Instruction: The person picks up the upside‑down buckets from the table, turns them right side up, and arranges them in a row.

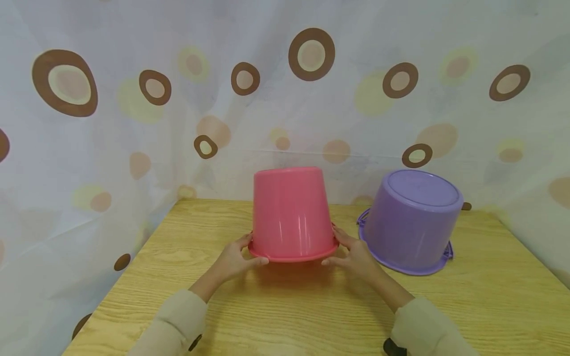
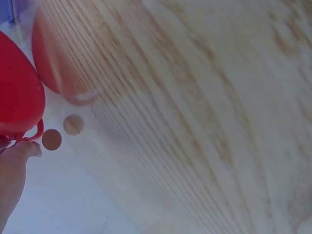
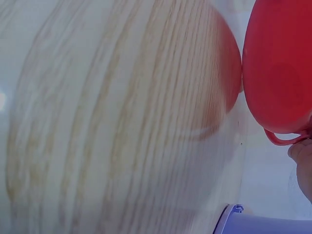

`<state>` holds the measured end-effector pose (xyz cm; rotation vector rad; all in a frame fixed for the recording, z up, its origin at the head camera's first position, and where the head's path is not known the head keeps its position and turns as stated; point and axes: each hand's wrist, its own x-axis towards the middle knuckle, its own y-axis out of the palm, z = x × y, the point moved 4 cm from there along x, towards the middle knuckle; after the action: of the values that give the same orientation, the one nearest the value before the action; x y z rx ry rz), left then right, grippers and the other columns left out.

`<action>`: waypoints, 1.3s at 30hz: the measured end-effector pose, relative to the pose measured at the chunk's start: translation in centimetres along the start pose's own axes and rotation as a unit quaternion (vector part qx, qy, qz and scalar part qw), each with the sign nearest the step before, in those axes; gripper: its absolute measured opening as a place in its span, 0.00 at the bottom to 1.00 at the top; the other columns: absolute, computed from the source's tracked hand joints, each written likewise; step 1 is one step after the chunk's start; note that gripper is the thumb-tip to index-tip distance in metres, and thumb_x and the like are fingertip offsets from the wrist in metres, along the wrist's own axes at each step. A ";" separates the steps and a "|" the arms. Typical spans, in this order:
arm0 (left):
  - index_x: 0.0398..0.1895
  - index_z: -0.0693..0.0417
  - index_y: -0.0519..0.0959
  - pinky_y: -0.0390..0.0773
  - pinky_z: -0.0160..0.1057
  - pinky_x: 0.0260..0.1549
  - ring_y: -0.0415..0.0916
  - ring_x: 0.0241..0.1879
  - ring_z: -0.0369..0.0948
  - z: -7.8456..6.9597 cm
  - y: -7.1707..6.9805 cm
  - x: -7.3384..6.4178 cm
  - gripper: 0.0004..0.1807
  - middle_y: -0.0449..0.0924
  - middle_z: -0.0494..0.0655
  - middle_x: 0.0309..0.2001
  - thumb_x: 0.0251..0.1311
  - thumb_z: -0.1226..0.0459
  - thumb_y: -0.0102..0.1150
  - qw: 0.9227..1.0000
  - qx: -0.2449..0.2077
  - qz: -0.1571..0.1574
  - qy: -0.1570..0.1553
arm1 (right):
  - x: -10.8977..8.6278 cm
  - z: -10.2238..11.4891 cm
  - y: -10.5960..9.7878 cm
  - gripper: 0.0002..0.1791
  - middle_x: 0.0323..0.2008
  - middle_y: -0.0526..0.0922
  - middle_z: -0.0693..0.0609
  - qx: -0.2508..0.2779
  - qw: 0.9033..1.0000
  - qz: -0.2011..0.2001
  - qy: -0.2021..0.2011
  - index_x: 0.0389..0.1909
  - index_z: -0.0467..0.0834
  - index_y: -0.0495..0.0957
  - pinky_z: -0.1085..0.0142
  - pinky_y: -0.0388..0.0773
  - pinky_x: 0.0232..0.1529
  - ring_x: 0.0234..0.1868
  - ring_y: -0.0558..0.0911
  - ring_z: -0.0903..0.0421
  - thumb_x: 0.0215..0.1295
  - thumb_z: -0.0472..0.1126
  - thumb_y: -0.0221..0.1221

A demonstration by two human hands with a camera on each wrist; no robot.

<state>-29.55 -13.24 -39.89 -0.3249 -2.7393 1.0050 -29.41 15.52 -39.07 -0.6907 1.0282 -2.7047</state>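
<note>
A pink bucket [image 1: 291, 212] is held upside down in the head view, its rim lifted at the near side above the wooden table. My left hand [image 1: 231, 259] grips the rim at the left, thumb at the front and fingers round the side. On the opposite side my right hand [image 1: 356, 254] holds the rim in the same way. Both wrist views catch the bucket's open mouth, red there, with a red handle [image 3: 279, 140] beside the right hand. The bucket's far side is hidden.
To the right a purple bucket [image 1: 411, 227] stands upside down on the wooden table [image 1: 303, 321], its handle at the rim. A pale curtain [image 1: 267, 113] with brown and yellow circles hangs behind and along the sides.
</note>
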 end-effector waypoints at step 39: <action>0.57 0.77 0.66 0.68 0.51 0.55 0.64 0.61 0.60 -0.8 -0.2 0.3 0.26 0.66 0.70 0.58 0.56 0.73 0.59 0.987 -0.044 -0.123 0.095 | -0.4 1.0 -0.7 0.23 0.48 0.78 0.31 -0.098 0.965 -0.165 -0.180 0.48 0.25 0.75 0.51 0.78 0.42 0.49 0.78 0.36 0.47 0.21 0.63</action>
<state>-29.65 -12.88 -39.14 -0.0871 -2.5761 0.7502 -28.60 15.58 -38.10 -1.4462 1.1787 -2.6015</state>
